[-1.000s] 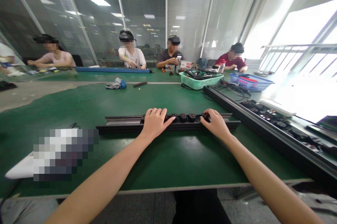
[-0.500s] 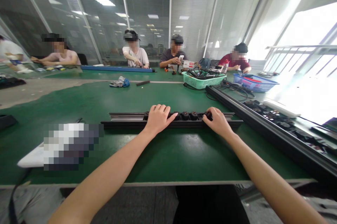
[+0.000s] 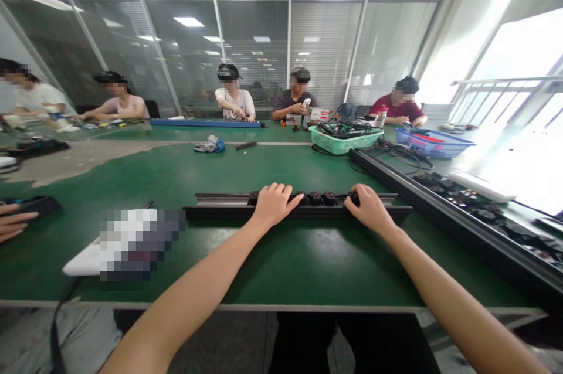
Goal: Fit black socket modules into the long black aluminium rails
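Observation:
A long black metal channel (image 3: 220, 211) with a silvery inside lies crosswise on the green table in front of me. Several round black modules (image 3: 315, 199), which look like sockets, sit in a row in it. My left hand (image 3: 273, 205) is laid over the channel left of its middle, fingers bent over the far side and thumb pointing right along the modules. Near the right end, my right hand (image 3: 368, 207) has thumb and fingers closed around a black module (image 3: 353, 196), partly hidden by the hand.
A longer black rail (image 3: 440, 224) runs along the right, beside loose black parts (image 3: 472, 207). Behind are a green basket (image 3: 347, 144) of cables and a blue basket (image 3: 453, 148). A pixelated white-and-dark object (image 3: 83, 257) lies left. Another person's hand (image 3: 15, 221) shows at far left; several people sit opposite.
The view has swung slightly left, so the table's things appear further right. Another person's hand has come into view at the left edge. My hands keep their places on the channel.

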The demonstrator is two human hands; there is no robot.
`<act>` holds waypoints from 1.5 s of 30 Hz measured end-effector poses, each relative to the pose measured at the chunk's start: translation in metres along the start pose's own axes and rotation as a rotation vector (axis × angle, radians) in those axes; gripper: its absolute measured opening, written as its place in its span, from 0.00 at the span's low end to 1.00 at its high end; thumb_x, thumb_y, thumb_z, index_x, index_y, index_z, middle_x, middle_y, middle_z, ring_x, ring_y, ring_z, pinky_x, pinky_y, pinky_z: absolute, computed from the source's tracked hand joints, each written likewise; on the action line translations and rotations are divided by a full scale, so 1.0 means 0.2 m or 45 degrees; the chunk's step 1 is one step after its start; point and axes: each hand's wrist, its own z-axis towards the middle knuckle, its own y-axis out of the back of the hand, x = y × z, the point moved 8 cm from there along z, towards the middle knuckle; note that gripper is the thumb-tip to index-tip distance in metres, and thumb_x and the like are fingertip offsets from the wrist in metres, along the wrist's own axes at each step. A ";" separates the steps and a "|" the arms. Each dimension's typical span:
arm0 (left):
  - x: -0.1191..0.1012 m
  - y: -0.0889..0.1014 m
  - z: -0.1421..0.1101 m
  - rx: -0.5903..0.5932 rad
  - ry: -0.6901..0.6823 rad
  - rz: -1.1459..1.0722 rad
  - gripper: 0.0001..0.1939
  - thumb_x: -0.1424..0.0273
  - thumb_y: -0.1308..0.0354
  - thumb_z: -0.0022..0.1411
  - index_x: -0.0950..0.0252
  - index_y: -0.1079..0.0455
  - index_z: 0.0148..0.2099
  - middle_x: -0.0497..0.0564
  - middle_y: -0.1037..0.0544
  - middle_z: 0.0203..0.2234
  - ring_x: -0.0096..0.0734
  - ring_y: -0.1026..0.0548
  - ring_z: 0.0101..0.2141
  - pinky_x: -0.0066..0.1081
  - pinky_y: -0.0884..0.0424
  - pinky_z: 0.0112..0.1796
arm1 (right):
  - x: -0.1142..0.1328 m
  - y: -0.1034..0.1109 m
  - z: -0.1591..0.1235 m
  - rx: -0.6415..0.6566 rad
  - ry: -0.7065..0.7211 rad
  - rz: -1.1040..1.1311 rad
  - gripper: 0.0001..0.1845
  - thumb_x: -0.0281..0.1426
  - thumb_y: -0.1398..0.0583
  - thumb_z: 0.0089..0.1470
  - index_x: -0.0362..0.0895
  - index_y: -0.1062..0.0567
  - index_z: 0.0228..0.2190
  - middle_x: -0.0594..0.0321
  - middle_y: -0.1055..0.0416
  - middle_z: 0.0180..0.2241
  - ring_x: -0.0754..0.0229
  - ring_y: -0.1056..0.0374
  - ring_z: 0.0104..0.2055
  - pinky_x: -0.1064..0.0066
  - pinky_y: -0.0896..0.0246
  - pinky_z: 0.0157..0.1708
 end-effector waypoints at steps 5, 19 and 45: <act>0.00 0.00 -0.01 -0.012 -0.007 -0.002 0.29 0.49 0.61 0.75 0.64 0.27 0.44 0.56 0.20 0.38 0.42 0.25 0.42 0.37 0.37 0.40 | 0.00 0.00 0.00 -0.009 0.010 -0.001 0.08 0.36 0.45 0.57 0.49 0.40 0.31 0.57 0.34 0.32 0.50 0.36 0.40 0.59 0.40 0.43; 0.00 0.02 -0.03 -0.069 -0.045 -0.023 0.26 0.52 0.59 0.76 0.64 0.26 0.47 0.56 0.20 0.39 0.41 0.26 0.43 0.36 0.34 0.41 | 0.01 0.01 -0.01 -0.014 -0.040 -0.020 0.07 0.36 0.46 0.56 0.50 0.41 0.30 0.56 0.34 0.32 0.49 0.37 0.41 0.58 0.39 0.44; -0.01 0.04 -0.06 -0.082 -0.049 -0.113 0.17 0.62 0.55 0.76 0.64 0.28 0.49 0.57 0.24 0.44 0.39 0.28 0.46 0.37 0.33 0.46 | -0.05 0.04 -0.05 0.022 -0.235 -0.034 0.16 0.47 0.44 0.59 0.47 0.32 0.37 0.53 0.26 0.39 0.48 0.30 0.44 0.60 0.38 0.43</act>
